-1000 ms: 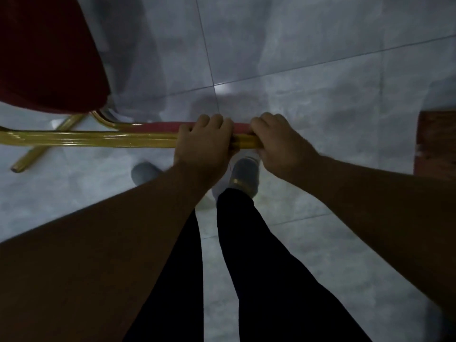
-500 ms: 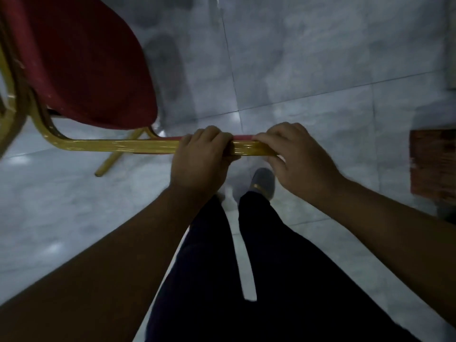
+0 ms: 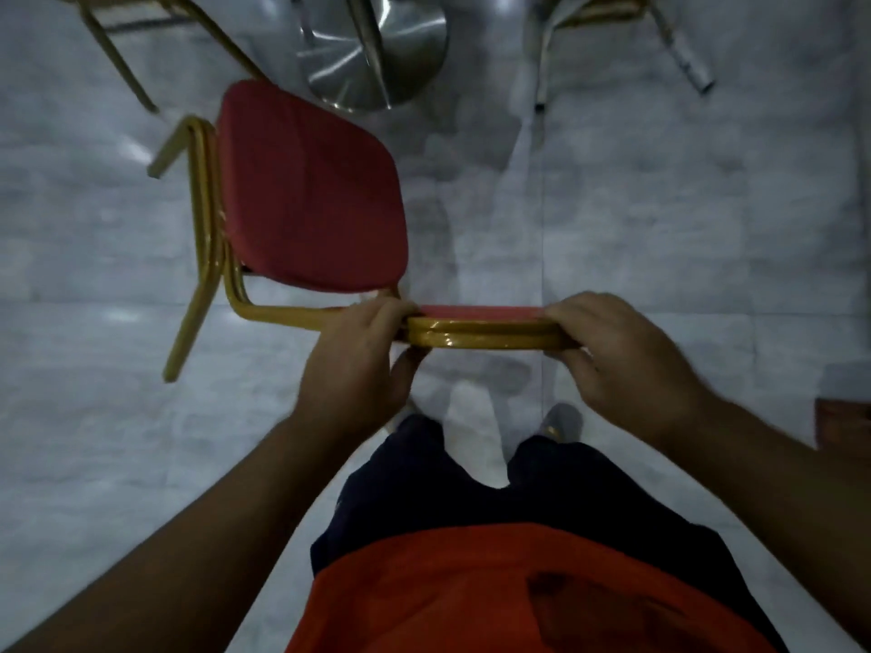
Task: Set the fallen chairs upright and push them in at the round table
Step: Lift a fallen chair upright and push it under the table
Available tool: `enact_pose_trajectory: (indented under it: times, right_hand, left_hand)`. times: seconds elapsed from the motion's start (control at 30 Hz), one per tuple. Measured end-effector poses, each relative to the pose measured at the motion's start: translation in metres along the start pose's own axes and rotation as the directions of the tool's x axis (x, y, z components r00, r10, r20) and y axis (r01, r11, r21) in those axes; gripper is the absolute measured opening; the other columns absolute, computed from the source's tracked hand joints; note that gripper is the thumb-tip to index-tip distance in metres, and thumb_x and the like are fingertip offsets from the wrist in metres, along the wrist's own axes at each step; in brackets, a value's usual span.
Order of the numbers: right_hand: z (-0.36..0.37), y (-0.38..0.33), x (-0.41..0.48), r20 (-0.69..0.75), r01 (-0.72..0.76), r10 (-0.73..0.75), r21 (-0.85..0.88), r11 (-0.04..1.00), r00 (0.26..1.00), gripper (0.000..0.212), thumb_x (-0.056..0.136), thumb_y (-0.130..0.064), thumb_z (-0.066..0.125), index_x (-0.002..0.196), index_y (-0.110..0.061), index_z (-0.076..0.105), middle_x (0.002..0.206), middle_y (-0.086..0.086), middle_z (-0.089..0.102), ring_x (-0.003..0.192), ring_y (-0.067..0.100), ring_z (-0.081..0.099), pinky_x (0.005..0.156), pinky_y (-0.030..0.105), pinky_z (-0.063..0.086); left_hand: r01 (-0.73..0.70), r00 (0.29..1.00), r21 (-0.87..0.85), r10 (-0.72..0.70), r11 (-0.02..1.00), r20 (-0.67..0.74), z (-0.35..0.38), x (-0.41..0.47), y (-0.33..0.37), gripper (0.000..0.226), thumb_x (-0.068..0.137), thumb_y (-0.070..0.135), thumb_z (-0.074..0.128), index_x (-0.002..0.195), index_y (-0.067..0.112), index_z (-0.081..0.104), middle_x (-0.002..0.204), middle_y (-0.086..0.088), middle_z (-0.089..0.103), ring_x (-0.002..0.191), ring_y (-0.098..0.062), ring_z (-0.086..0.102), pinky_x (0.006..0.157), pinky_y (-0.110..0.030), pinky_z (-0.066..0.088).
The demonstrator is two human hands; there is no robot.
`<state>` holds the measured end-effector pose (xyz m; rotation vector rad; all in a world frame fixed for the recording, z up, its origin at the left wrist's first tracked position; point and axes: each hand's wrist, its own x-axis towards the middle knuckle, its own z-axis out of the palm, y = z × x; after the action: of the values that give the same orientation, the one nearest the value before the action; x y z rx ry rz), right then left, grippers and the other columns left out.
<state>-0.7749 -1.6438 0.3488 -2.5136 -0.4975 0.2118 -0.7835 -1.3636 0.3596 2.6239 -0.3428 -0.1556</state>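
Observation:
A chair with a red padded seat (image 3: 311, 190) and a gold metal frame stands tilted in front of me. Its backrest top rail (image 3: 485, 334) runs left to right just below the seat. My left hand (image 3: 358, 360) grips the rail's left end and my right hand (image 3: 622, 365) grips its right end. The chair's gold legs (image 3: 186, 294) splay out to the left above the grey tiled floor. The round table's shiny metal pedestal base (image 3: 372, 54) stands just beyond the seat; the tabletop is out of view.
Gold legs of a second chair (image 3: 118, 54) show at the top left. Pale metal legs of another chair (image 3: 683, 49) show at the top right. A brown wooden object (image 3: 843, 421) sits at the right edge. My legs and shoes are below the rail.
The chair has swung up from lying sideways toward upright, its seat now in front of me. My hands have spread apart along the rail. The table base and other chairs have come into view.

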Motion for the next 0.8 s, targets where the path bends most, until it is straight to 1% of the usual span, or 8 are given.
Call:
enact_pose_trajectory:
  times: [0.13,0.23,0.33,0.4,0.53,0.67,0.73,0.8]
  right_hand:
    - [0.007,-0.092,0.021,0.015,0.12,-0.12,-0.108,0.987,0.993,0.027,0.09,-0.026,0.061,0.113,-0.013,0.068,0.097,0.003,0.066,0.085,0.025,0.059,0.072,0.035,0.047]
    - [0.018,-0.153,0.036,-0.012,0.15,-0.152,-0.135,0.979,0.988,0.027,0.09,-0.023,0.068,0.116,-0.017,0.069,0.103,-0.001,0.067,0.09,0.021,0.059,0.078,0.03,0.04]
    - [0.032,-0.205,0.052,0.025,0.238,-0.237,-0.153,0.959,0.971,0.033,0.092,-0.032,0.064,0.123,-0.021,0.067,0.111,-0.005,0.068,0.097,0.019,0.06,0.079,0.032,0.041]
    - [0.036,-0.231,0.066,0.111,0.29,-0.277,-0.126,0.949,0.955,0.04,0.091,-0.039,0.065,0.129,-0.027,0.062,0.117,-0.009,0.066,0.102,0.016,0.06,0.08,0.033,0.045]
    - [0.043,-0.262,0.087,0.239,0.302,-0.306,0.053,0.952,0.922,0.047,0.09,-0.054,0.06,0.135,-0.039,0.053,0.123,-0.021,0.058,0.11,0.003,0.052,0.086,0.027,0.046]
    - [0.052,-0.264,0.086,0.223,0.307,-0.329,0.128,0.943,0.918,0.044,0.091,-0.049,0.063,0.133,-0.036,0.056,0.12,-0.021,0.058,0.109,0.002,0.053,0.089,0.027,0.048]
    - [0.059,-0.269,0.077,0.181,0.258,-0.288,0.171,0.951,0.94,0.037,0.093,-0.05,0.058,0.128,-0.037,0.057,0.116,-0.024,0.057,0.108,0.002,0.051,0.09,0.031,0.047]
    - [0.07,-0.281,0.074,0.124,0.228,-0.254,0.191,0.955,0.959,0.028,0.093,-0.05,0.054,0.119,-0.039,0.057,0.109,-0.027,0.054,0.103,0.004,0.05,0.089,0.034,0.047]
  left_hand:
    - [-0.185,0.982,-0.016,0.185,0.983,-0.025,-0.054,-0.026,-0.012,0.041,0.095,0.047,0.058,0.117,0.014,0.067,0.114,-0.001,0.068,0.105,-0.02,0.061,0.093,-0.035,0.046]
    - [-0.289,0.956,0.002,0.289,0.957,-0.049,-0.095,-0.045,-0.052,0.036,0.097,0.046,0.055,0.113,0.017,0.067,0.107,-0.001,0.069,0.099,-0.023,0.064,0.083,-0.041,0.05]
    - [-0.311,0.947,0.038,0.313,0.95,-0.066,-0.13,-0.07,-0.101,0.032,0.095,0.045,0.058,0.11,0.017,0.061,0.1,-0.003,0.066,0.088,-0.022,0.06,0.075,-0.039,0.048]
    - [-0.283,0.954,0.03,0.285,0.959,-0.098,-0.15,-0.089,-0.126,0.032,0.098,0.047,0.052,0.108,0.017,0.057,0.094,-0.004,0.062,0.081,-0.021,0.054,0.072,-0.038,0.045]
    - [-0.22,0.964,-0.058,0.208,0.974,-0.165,-0.177,-0.12,-0.158,0.031,0.102,0.047,0.044,0.109,0.02,0.054,0.093,-0.003,0.06,0.083,-0.019,0.052,0.075,-0.039,0.043]
    - [-0.12,0.951,-0.01,0.112,0.993,-0.287,-0.19,-0.145,-0.179,0.034,0.102,0.038,0.043,0.106,0.008,0.059,0.094,-0.006,0.058,0.088,-0.018,0.049,0.083,-0.03,0.035]
    - [-0.028,0.945,-0.022,0.019,0.999,-0.326,-0.197,-0.157,-0.191,0.029,0.097,0.031,0.048,0.104,0.006,0.06,0.096,-0.003,0.055,0.09,-0.014,0.045,0.085,-0.032,0.037]
    - [0.003,0.954,-0.037,-0.014,0.999,-0.299,-0.209,-0.167,-0.203,0.027,0.094,0.031,0.05,0.105,0.008,0.059,0.1,0.003,0.051,0.092,-0.013,0.044,0.086,-0.035,0.041]
